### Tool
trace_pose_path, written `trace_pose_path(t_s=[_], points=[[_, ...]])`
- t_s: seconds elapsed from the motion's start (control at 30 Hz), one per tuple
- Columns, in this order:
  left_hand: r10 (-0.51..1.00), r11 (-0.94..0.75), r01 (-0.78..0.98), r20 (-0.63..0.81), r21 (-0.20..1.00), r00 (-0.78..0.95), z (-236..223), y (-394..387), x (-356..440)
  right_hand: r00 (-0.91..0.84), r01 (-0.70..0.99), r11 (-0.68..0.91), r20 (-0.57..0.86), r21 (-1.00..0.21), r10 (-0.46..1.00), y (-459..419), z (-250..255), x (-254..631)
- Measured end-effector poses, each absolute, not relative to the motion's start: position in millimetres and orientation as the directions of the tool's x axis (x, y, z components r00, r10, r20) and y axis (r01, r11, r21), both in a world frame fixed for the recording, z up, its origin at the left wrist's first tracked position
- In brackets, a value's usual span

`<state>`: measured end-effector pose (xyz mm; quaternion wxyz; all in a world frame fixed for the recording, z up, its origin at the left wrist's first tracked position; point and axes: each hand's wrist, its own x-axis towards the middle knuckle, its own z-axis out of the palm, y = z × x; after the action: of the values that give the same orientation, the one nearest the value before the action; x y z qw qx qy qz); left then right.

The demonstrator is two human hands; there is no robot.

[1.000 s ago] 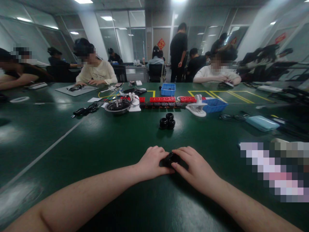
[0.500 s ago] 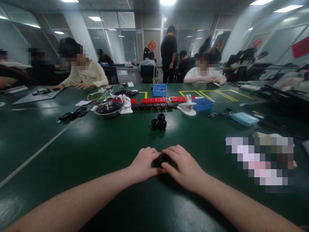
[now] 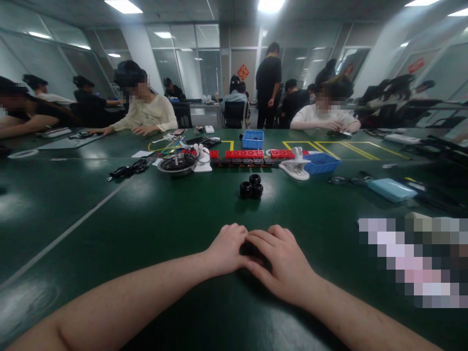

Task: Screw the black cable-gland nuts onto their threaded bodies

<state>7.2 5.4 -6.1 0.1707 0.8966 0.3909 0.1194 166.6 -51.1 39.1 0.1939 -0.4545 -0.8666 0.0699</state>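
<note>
I can't tell what sits between the left hand [image 3: 226, 249] and right hand [image 3: 281, 261]; they screen it. My view cuts off both forearms [image 3: 120, 298] and the bench's [image 3: 175, 209] near edge. Toward its right side, coarse blocks blur some item [image 3: 405, 263]; the far blue bin's [image 3: 253, 142] contents look too small to name.

Your scene is dim, lit by ceiling lights [image 3: 271, 6] that flare white overhead and throw pale glare onto the green tabletop [image 3: 175, 209] at left. Dark shadow pools beneath your right hand [image 3: 280, 258]. The side edges stretch and smear, the distant glass partition [image 3: 183, 63] looks soft, and coarse pixelation masks a patch at right.
</note>
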Motion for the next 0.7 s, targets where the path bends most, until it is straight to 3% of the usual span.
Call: trace_pose_path(t_s=[0.3, 0.7], points=[[0.726, -0.65, 0.653, 0.064, 0.388, 0.685, 1, 4, 7, -0.598, 0.692, 0.627, 0.202, -0.358, 0.776, -62, 43, 165], [0.732, -0.631, 0.634, 0.072, 0.447, 0.677, -1, 5, 5, -0.539, 0.772, 0.577, 0.208, -0.266, 0.816, -55, 44, 179]])
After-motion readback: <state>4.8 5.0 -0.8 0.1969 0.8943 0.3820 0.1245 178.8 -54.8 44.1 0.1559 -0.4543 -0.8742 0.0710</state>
